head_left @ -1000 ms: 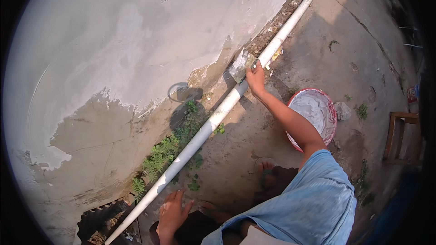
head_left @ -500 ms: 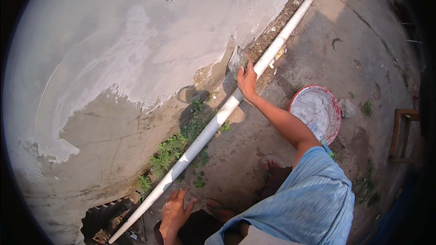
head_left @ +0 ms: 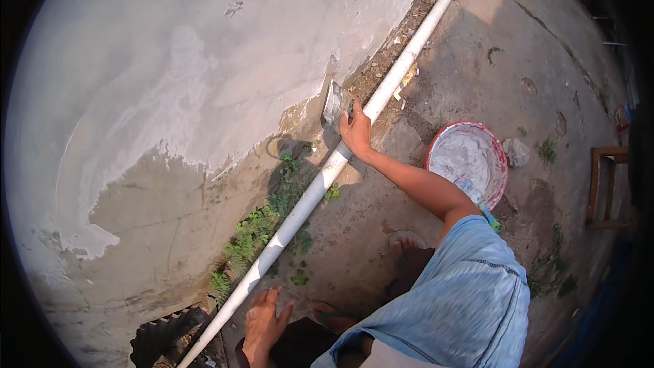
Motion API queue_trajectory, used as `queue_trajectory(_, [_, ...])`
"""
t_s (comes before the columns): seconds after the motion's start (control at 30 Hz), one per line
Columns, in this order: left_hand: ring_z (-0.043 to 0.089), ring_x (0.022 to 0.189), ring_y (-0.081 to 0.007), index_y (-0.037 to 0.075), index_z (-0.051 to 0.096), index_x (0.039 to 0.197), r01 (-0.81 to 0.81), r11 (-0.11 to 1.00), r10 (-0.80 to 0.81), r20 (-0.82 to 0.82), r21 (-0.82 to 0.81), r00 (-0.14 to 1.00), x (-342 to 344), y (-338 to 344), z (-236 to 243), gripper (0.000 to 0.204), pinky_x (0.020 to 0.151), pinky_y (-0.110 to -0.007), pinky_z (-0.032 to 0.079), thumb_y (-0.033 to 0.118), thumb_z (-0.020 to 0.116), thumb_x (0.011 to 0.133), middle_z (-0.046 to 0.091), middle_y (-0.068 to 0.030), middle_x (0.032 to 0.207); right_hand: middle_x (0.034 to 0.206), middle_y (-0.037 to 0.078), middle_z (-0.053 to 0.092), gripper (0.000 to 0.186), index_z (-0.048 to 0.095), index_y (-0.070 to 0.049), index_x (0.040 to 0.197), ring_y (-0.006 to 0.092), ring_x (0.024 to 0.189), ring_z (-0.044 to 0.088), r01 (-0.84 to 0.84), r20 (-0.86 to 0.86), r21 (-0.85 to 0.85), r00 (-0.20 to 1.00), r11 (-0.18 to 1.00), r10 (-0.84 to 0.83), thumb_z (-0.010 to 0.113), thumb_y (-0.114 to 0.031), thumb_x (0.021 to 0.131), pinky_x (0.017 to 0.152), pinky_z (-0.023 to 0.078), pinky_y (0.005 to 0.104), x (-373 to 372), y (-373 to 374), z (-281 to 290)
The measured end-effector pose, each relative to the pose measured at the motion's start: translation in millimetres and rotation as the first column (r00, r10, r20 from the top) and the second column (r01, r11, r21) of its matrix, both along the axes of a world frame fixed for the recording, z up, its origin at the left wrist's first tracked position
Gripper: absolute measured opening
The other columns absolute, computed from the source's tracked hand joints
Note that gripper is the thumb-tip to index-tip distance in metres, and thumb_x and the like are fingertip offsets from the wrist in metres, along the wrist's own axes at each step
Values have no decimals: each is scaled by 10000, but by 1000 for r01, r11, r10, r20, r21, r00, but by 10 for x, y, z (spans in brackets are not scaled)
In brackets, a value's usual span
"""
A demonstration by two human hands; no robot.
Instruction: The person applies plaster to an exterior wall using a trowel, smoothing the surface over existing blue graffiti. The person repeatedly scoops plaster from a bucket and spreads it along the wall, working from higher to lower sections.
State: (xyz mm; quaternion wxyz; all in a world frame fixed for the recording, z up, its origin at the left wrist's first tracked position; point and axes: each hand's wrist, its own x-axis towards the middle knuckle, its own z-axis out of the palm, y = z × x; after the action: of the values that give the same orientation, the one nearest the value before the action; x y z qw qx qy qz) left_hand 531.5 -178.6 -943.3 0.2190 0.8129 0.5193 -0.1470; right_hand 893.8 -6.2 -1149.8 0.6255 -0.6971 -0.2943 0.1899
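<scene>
My right hand (head_left: 356, 132) reaches over the white pipe (head_left: 313, 194) and grips a plastering trowel (head_left: 336, 103). The flat, smeared blade is at the lower edge of the wall (head_left: 204, 54), where pale wet plaster borders a bare brownish strip. My fingers partly hide the trowel's grip, and I cannot tell whether the whole blade touches the wall. My left hand (head_left: 264, 322) hovers low beside my knee, near the pipe's close end. Its fingers are spread and nothing is in them.
A red-rimmed basin (head_left: 505, 163) of white plaster stands to the right, beside a stone (head_left: 516, 152). Green weeds (head_left: 252, 235) grow between wall and pipe. Corrugated scrap (head_left: 158, 337) lies at lower left, a wooden frame (head_left: 599, 187) at far right. My sandalled foot (head_left: 407, 240) is on the concrete.
The view has shifted slightly. In the picture, my right hand and the trowel have moved a little left and down, and the blade's angle has altered slightly. My left hand stays beside my knee.
</scene>
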Motion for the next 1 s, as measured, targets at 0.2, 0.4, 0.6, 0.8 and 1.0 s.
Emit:
queue_trajectory(0.2, [589,1046,-370,51,566,1209,-78,996,75,-56,-54,996,-14,49,-13,424,850,-457,483,314,649,888,617,-159,1089,881,314,646,300,588,97,990,448,895,650,390,-11,-308,911,868,-413,605,-146,815,824,487,476,1445,687,-628])
queue_trajectory(0.4, [587,1062,-367,71,544,1240,-118,990,107,-124,-84,987,-142,149,-108,449,854,-454,487,342,637,895,616,-163,1094,946,295,667,303,649,73,941,427,939,656,435,-115,-363,856,824,-503,635,-192,794,857,499,455,2245,1097,-1144])
queue_trajectory(0.6, [590,1064,-360,83,544,1248,-123,988,108,-143,-96,984,-76,178,-147,448,861,-447,488,334,641,890,617,-153,1101,936,297,667,372,649,70,1018,427,928,656,383,95,-306,923,872,-372,606,-220,789,846,499,456,2226,1158,-1003])
queue_trajectory(0.8, [606,1060,-335,107,563,1246,-167,978,154,-112,-124,982,-59,219,-182,451,875,-430,486,328,674,868,643,-142,1101,868,299,660,386,585,86,1140,434,874,658,347,136,-90,933,934,-333,597,-140,828,803,501,459,1558,988,-445])
queue_trajectory(1.0, [589,1085,-342,95,557,1252,-126,983,112,-108,-131,988,-20,268,-181,451,876,-441,478,326,659,879,626,-148,1124,671,211,609,377,512,35,1240,326,561,620,214,251,260,927,942,-280,574,-72,884,556,470,400,810,738,-21])
